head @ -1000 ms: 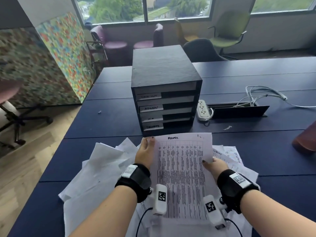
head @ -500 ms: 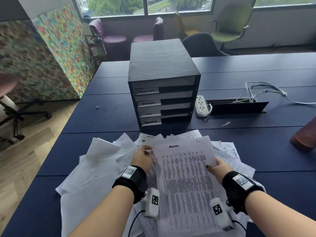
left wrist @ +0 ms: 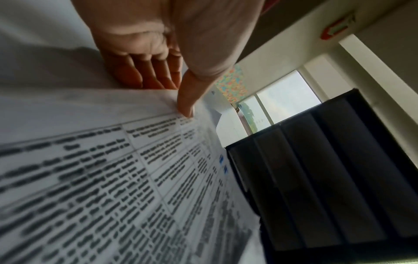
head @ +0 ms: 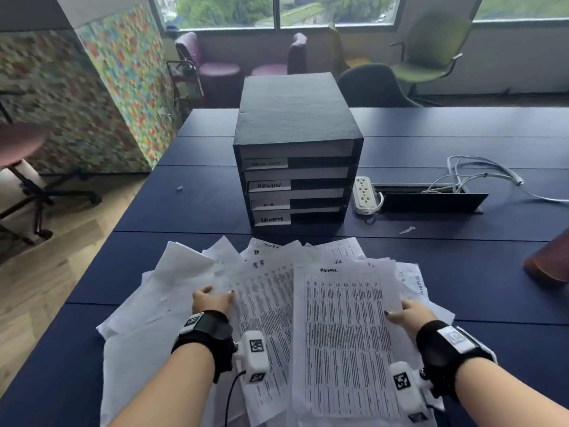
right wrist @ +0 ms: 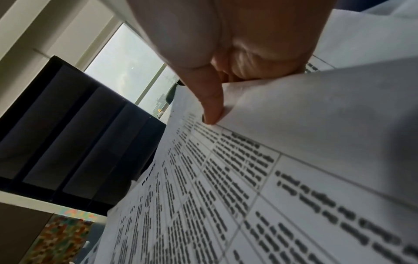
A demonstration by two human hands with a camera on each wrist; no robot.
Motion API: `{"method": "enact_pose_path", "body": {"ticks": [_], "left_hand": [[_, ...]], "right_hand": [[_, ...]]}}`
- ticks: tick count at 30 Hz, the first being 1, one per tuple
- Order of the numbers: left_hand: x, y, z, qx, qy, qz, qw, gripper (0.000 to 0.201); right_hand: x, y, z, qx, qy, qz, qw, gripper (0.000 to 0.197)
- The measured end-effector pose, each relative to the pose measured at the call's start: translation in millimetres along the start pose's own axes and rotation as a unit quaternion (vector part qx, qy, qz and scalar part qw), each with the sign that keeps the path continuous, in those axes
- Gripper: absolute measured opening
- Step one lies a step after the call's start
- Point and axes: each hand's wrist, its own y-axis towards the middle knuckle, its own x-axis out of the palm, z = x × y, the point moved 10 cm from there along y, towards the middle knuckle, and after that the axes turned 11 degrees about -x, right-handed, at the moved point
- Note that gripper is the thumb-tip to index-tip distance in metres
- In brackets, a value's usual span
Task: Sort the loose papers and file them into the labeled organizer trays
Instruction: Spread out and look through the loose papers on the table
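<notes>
Dark blue table, person seated at near edge. Black organizer upright mid-table, 4 open trays stacked, mouths facing the person. White labels at left of each tray front: top one illegible, then ADMIN, a blurred 3rd, SECURITY at bottom.

Loose paper pile fanned on table just in front of organizer, sheets overlapping at mixed angles.

ADMIN sheet: printed table, hand-written "ADMIN" at its far edge. Long axis runs near-to-far, header end pointing at the organizer, near end toward the person. Lies atop the pile, rt of centre.

Right hand at that sheet's rt edge. Wrist view: thumb on the printed face, fingers under the edge, so pinching it; edge curls up a little there.

Left hand on a 2nd printed sheet, which is skewed, far end leaning rt under the ADMIN sheet. Wrist view: thumb tip pressed on the printed face, fingers tucked beneath the sheet's edge, pinching it.

Rt of organizer: white power strip, open cable hatch, loose white cables. Chairs by the window beyond.
</notes>
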Motion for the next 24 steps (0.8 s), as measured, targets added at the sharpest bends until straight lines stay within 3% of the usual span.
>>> {"method": "enact_pose_path", "body": {"ticks": [4,9,13,17,19,22,24], "left_hand": [[26,-25,18,0.08,0.077,-0.054,0.992,0.018],[48,-50,23,0.167,0.042,-0.126,0.977,0.024],[85,-77,23,0.165,0.063,-0.282,0.943,0.041],[90,-76,17,0.148,0.099,-0.319,0.931,0.034],[76,-61,26,0.184,0.153,-0.258,0.936,0.027],[38,-29,43,0.252,0.335,-0.04,0.907,0.033],[7,-10,42,0.205,0.387,0.047,0.898,0.038]], "right_hand": [[1,-2,0,-0.003,0.055,-0.006,0.998,0.017],[3,1,-6,-0.018,0.159,-0.008,0.987,0.042],[12,-4,-22,-0.031,0.204,-0.028,0.978,0.017],[7,0,-22,-0.048,0.16,-0.021,0.986,0.015],[1,0,-22,-0.05,0.133,-0.005,0.99,0.013],[3,1,-23,-0.051,0.105,0.003,0.993,0.018],[5,5,-18,-0.051,0.083,0.008,0.995,0.022]]}}
